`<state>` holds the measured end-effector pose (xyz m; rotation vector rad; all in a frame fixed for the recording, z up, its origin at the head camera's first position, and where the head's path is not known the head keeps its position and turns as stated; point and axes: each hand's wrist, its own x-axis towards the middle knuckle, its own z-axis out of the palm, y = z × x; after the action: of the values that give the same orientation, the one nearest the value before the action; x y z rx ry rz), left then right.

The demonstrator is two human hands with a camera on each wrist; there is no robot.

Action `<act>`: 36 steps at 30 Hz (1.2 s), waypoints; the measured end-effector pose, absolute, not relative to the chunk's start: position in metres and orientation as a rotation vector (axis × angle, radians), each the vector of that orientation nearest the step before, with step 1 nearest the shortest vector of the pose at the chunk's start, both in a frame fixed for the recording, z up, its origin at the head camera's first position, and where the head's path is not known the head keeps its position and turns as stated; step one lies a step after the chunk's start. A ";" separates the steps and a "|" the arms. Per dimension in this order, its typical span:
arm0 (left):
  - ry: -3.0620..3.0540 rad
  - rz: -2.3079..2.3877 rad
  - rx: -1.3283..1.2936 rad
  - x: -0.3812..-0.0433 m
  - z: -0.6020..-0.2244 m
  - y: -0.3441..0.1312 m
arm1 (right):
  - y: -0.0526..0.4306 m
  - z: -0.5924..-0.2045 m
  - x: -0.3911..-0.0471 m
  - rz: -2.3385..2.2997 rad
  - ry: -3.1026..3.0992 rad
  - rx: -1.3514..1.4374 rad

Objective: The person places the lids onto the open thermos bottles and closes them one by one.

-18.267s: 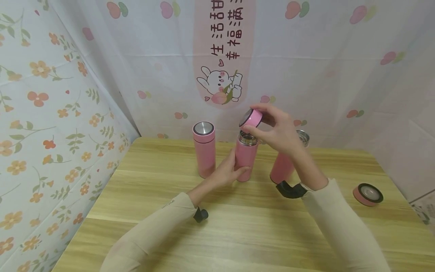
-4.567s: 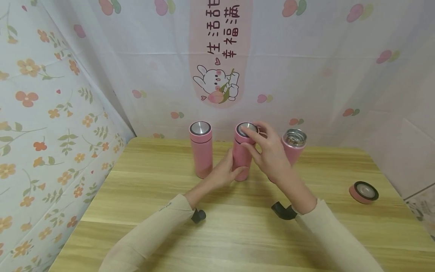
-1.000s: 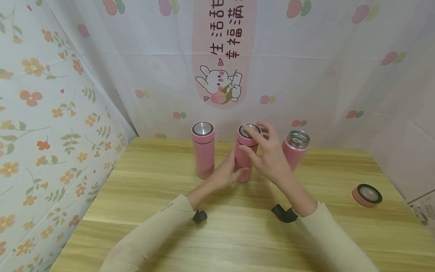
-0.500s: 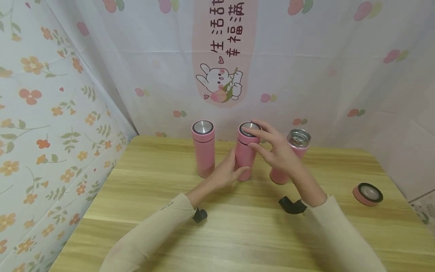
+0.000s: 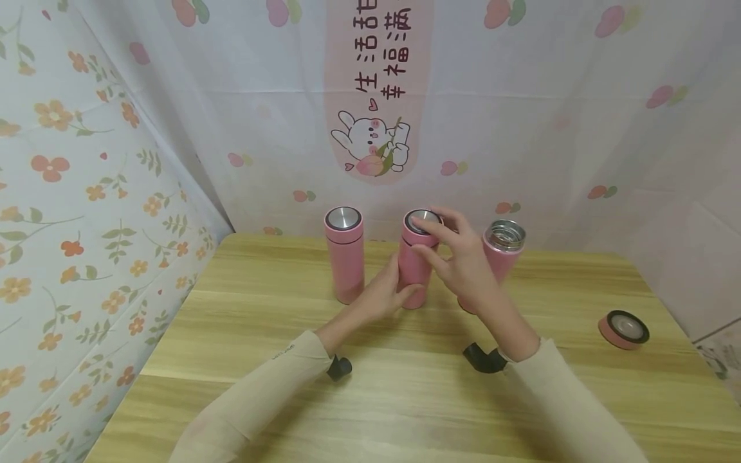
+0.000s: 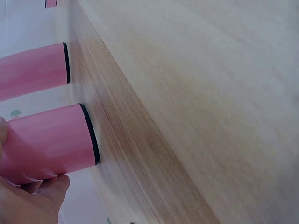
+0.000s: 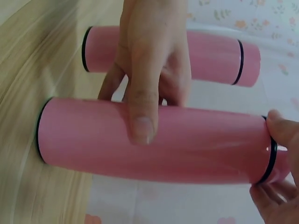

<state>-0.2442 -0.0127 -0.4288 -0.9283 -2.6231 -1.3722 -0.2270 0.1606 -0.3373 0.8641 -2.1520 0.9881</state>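
A pink vacuum flask (image 5: pixel 414 269) stands upright in the middle of the wooden table. Around its lower body my left hand (image 5: pixel 381 290) is wrapped, thumb on the near side. My right hand (image 5: pixel 467 262) grips the steel-topped lid (image 5: pixel 410 235) on that flask, thumb in front, fingers over the top and far side. The right wrist view shows thumb and fingertips at the black ring under the lid. To the left stands a lidded pink flask (image 5: pixel 347 269). On the right is a lidless flask (image 5: pixel 502 258) with a bare steel mouth, partly hidden by my right hand.
A loose pink lid (image 5: pixel 624 329) with a black rim lies near the table's right edge. Behind the flasks hangs a printed curtain (image 5: pixel 521 141), close to the back edge of the table (image 5: pixel 393 399). A flowered cloth (image 5: pixel 75 257) hangs at the left.
Much earlier, my right hand held the lid tilted above the middle flask's open mouth; now it sits on top. Within the last second, that hand swung right and back while on the lid.
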 end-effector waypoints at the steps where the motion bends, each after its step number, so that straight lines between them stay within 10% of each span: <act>1: -2.623 -1.373 -0.930 -0.244 -0.429 -0.013 | 0.159 -0.338 -0.227 0.982 -2.148 0.843; 36: -2.659 -1.385 -0.882 -0.241 -0.426 -0.011 | 0.172 -0.323 -0.232 1.064 -2.165 1.087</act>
<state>-0.2411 -0.0113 -0.4260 -0.8825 -2.6592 -1.3846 -0.2322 0.1720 -0.3228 1.0867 -2.1654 1.0635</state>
